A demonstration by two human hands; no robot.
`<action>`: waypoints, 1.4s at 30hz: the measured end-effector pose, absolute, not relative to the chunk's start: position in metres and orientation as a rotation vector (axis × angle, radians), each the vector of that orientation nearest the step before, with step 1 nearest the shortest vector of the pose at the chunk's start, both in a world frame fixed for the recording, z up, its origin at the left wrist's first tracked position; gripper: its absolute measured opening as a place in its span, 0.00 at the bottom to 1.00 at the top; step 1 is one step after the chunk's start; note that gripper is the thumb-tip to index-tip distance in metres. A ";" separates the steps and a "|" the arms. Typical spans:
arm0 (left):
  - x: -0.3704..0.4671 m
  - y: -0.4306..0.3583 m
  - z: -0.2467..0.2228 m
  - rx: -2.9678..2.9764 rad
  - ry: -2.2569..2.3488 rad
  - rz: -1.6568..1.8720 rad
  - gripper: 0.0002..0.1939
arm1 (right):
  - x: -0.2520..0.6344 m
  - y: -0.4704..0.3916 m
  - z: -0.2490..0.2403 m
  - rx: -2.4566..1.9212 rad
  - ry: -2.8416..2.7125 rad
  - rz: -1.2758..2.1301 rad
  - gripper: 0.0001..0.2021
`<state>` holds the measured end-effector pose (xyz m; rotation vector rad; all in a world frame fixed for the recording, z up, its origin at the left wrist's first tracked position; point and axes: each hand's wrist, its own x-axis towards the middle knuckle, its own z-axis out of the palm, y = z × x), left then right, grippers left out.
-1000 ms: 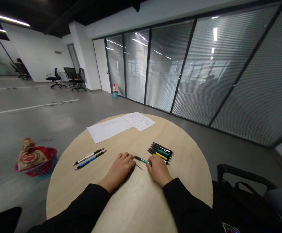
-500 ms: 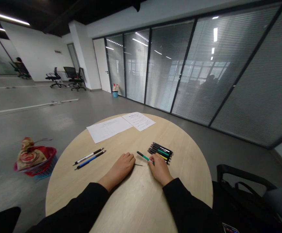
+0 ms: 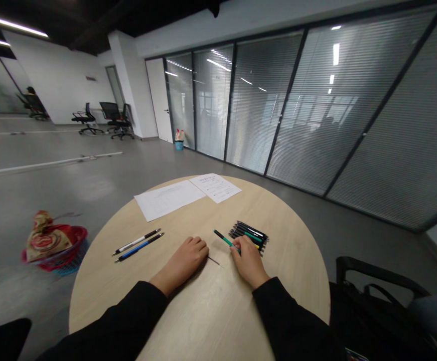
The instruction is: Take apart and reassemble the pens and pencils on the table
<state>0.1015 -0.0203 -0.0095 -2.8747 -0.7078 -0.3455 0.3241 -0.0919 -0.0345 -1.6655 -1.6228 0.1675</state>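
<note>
My left hand [image 3: 190, 255] rests on the table with its fingers curled closed. A thin dark stick, like a pen refill [image 3: 213, 260], pokes out from its fingers to the right. Between the thumb and fingers of my right hand [image 3: 249, 259] is a green pen [image 3: 224, 237], its black end tilted up and left. Just beyond that hand lies a row of several black pens [image 3: 251, 231], some with green or yellow parts, partly hidden by the hand. A white pen [image 3: 137, 241] and a blue pen [image 3: 140, 247] lie side by side on the left.
Two printed paper sheets [image 3: 171, 199] lie at the far edge of the round wooden table [image 3: 210, 311]. A basket holding a bag [image 3: 54, 245] stands on the floor at left. A black chair [image 3: 376, 276] is at right; office chairs [image 3: 115, 119] stand farther back.
The thin stick in my left hand now slants more downward to the right. My right hand and the green pen have shifted very slightly right. The other pens have not moved.
</note>
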 end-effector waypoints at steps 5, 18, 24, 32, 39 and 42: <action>0.100 -0.017 -0.010 -2.918 -0.670 -0.397 0.11 | 0.324 -0.091 -0.036 -1.649 -1.635 0.161 0.03; 0.105 -0.017 -0.007 -2.781 -0.800 -0.461 0.09 | 0.326 -0.090 -0.033 -1.630 -1.527 0.189 0.03; 0.095 -0.012 0.000 -2.698 -1.060 -0.636 0.13 | 0.328 -0.090 -0.031 -1.612 -1.495 0.233 0.05; 0.086 -0.012 0.012 -2.553 -1.264 -0.586 0.12 | 0.329 -0.091 -0.030 -1.562 -1.529 0.222 0.06; 0.087 -0.014 0.012 -2.568 -1.203 -0.549 0.16 | 0.328 -0.091 -0.030 -1.566 -1.526 0.223 0.06; 0.086 -0.012 0.010 -2.586 -1.174 -0.562 0.17 | 0.329 -0.091 -0.030 -1.572 -1.545 0.221 0.06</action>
